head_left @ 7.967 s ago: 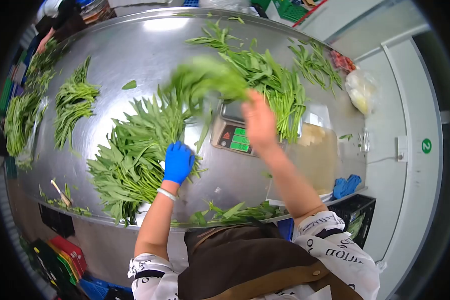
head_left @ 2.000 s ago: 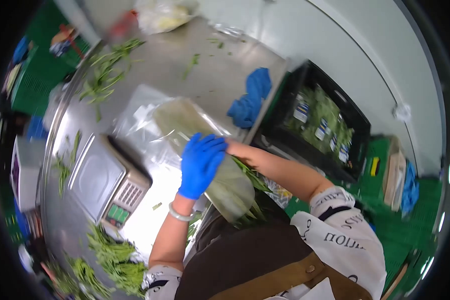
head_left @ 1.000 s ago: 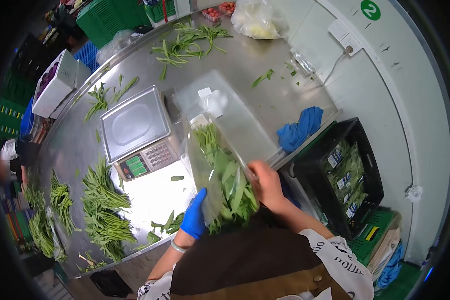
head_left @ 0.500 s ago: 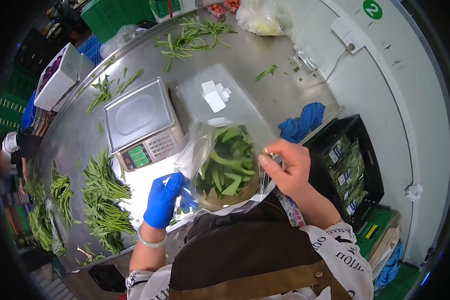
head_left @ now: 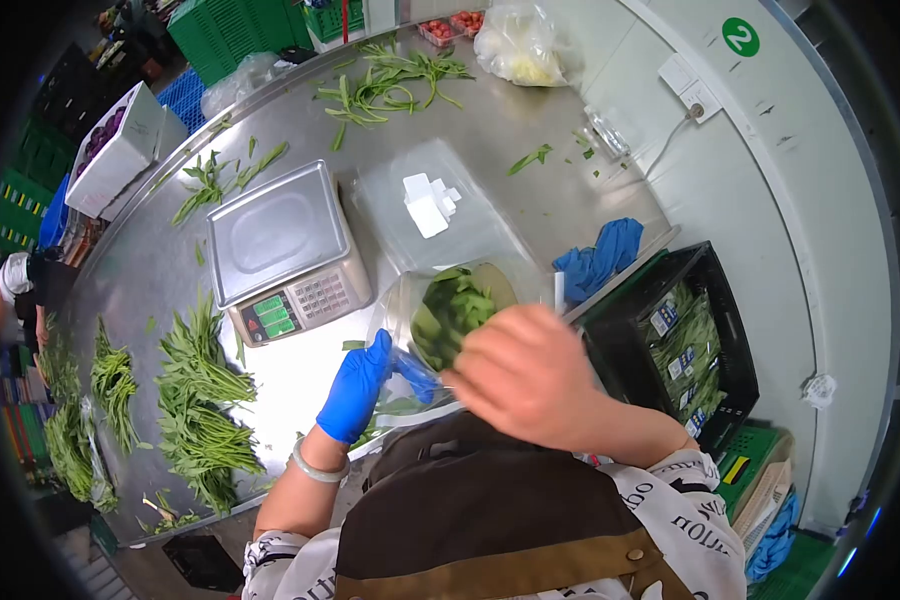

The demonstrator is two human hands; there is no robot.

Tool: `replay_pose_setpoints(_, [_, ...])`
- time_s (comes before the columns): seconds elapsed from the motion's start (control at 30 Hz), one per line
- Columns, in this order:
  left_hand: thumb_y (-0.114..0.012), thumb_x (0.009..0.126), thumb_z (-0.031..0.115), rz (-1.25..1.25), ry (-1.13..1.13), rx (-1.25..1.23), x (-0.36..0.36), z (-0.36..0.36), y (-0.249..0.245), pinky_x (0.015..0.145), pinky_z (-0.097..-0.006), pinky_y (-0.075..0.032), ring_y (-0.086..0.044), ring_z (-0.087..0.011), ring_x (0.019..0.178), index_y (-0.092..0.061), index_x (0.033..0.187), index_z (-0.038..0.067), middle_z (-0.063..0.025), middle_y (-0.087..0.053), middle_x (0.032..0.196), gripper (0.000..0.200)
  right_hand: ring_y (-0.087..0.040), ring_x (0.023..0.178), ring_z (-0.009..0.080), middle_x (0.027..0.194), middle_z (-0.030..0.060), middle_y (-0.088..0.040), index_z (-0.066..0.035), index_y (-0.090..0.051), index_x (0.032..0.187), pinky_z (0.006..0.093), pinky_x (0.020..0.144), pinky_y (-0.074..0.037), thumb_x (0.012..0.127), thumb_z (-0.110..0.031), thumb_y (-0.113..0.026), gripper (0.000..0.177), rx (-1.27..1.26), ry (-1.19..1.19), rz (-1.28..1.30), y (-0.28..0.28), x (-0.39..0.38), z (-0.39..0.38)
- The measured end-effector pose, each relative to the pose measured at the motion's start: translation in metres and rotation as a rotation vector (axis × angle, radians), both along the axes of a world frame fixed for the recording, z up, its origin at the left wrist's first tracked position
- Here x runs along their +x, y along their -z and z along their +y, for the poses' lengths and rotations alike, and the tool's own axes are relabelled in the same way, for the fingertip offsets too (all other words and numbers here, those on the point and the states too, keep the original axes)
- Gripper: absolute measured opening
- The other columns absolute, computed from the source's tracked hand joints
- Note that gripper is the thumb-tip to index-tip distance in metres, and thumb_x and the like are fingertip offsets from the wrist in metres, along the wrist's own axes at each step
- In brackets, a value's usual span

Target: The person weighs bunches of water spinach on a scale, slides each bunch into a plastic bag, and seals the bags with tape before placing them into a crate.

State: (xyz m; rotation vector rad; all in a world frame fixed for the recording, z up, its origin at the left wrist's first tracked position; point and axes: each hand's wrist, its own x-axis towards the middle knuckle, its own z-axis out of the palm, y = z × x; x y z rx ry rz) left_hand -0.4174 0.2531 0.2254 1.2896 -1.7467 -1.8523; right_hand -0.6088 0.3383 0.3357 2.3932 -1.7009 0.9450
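A clear plastic bag [head_left: 398,312] of cut leafy greens [head_left: 450,318] is in front of my apron, above the table's near edge. My left hand [head_left: 355,392], in a blue glove, grips the bag at its left side, with the gloved fingers showing through the film. Bare and smeared by motion, my right hand [head_left: 532,378] is at the bag's lower right, overlapping it. Its fingers point left toward the greens, and I cannot tell if they grip the film. Behind the bag lie flat clear bags [head_left: 470,215] with white labels [head_left: 430,205] on top.
A digital scale [head_left: 280,240] stands left of the flat bags. Bunches of long-stemmed greens [head_left: 205,390] lie at the left. On the right are a crumpled blue glove [head_left: 600,260] and a black crate [head_left: 745,350] of packed greens. A person [head_left: 32,285] stands at far left.
My right hand has swung left and inward from the bag's right edge, across its lower right. My left hand has moved slightly right with the bag, which looks more gathered.
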Motion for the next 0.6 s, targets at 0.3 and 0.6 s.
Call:
replay_pose_setpoints(0.3, [-0.035, 0.098, 0.050, 0.056, 0.030, 0.152, -0.001, -0.008, -0.001, 0.066, -0.0282, -0.039, -0.046, -0.0129, 0.064, -0.069, 0.074, 0.001, -0.0055, -0.063, 0.067, 0.064, -0.049, 0.062, 0.0248, 0.065, 0.0048, -0.052, -0.006, -0.054, 0.060, 0.0358, 0.059, -0.040, 0.072, -0.013, -0.068, 0.020, 0.190, -0.117, -0.112, -0.001, 0.014, -0.027])
replay_pose_setpoints(0.6, [-0.031, 0.098, 0.053, 0.258, 0.093, 0.321, 0.007, -0.013, 0.000, 0.081, -0.0279, -0.044, -0.062, -0.0180, 0.073, -0.069, 0.082, -0.003, -0.0126, -0.069, 0.076, 0.069, -0.054, 0.069, 0.0226, 0.066, 0.0055, -0.055, -0.005, -0.058, 0.069, 0.0336, 0.063, -0.042, 0.072, -0.010, -0.067, 0.011, 0.020, 0.090, 0.045, -0.048, 0.030, -0.025])
